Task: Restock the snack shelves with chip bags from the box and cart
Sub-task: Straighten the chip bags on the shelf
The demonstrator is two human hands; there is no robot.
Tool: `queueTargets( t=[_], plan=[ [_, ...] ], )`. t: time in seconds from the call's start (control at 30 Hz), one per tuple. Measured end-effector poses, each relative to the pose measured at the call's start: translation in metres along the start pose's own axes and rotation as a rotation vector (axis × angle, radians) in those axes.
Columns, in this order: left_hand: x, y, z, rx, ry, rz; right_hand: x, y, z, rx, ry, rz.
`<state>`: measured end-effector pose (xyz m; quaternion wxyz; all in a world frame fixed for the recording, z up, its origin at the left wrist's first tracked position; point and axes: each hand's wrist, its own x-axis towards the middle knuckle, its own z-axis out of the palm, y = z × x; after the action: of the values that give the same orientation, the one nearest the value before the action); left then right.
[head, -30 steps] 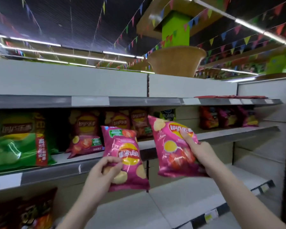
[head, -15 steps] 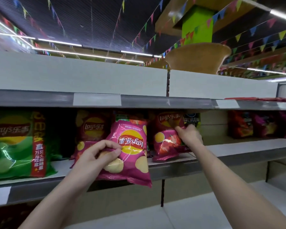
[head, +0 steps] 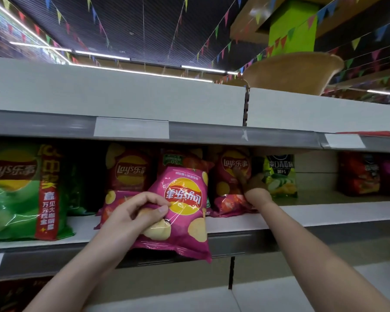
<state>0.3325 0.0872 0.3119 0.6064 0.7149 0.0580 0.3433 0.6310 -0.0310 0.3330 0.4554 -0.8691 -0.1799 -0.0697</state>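
Observation:
My left hand (head: 136,213) grips a pink chip bag (head: 185,212) held upside down in front of the middle shelf (head: 324,212). Its lower end hangs over the shelf's front rail. My right hand (head: 253,188) reaches deep into the shelf and rests on a second pink bag (head: 229,190), which stands upright on the shelf board. Whether those fingers still grip the bag is unclear in the shadow. More pink bags (head: 128,174) stand behind the held bag.
A large green chip bag (head: 20,194) stands at the left of the shelf, a small green cucumber bag (head: 280,174) just right of my right hand, dark red bags (head: 360,174) farther right. The upper shelf rail (head: 212,134) hangs low overhead. White lower shelf (head: 279,296) below.
My right hand has pushed its pink bag deeper onto the shelf and stood it upright. My left hand with the upside-down bag has risen closer to the shelf.

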Motion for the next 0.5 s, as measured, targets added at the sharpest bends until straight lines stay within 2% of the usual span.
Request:
queueTargets(
  t=[0.07,0.23,0.33,0.4,0.43,0.5],
  plan=[
    [0.0,0.0,0.004,-0.006,0.002,0.004,-0.001,0.001,-0.002,-0.073,0.034,-0.014],
    [-0.003,0.004,0.004,0.042,-0.054,0.051,-0.041,-0.007,-0.014,-0.238,0.328,-0.232],
    [-0.008,0.013,-0.006,0.11,-0.113,0.04,-0.073,-0.009,-0.018,0.087,0.414,-0.58],
    [-0.011,0.024,-0.016,0.182,-0.236,-0.002,-0.1,-0.019,-0.028,0.23,0.361,-0.909],
    [-0.013,0.031,-0.021,0.233,-0.339,-0.036,-0.114,-0.026,-0.034,0.188,0.297,-1.093],
    [-0.02,0.044,-0.029,0.389,-0.575,-0.062,-0.142,-0.041,-0.046,-0.054,0.097,-1.382]
  ],
)
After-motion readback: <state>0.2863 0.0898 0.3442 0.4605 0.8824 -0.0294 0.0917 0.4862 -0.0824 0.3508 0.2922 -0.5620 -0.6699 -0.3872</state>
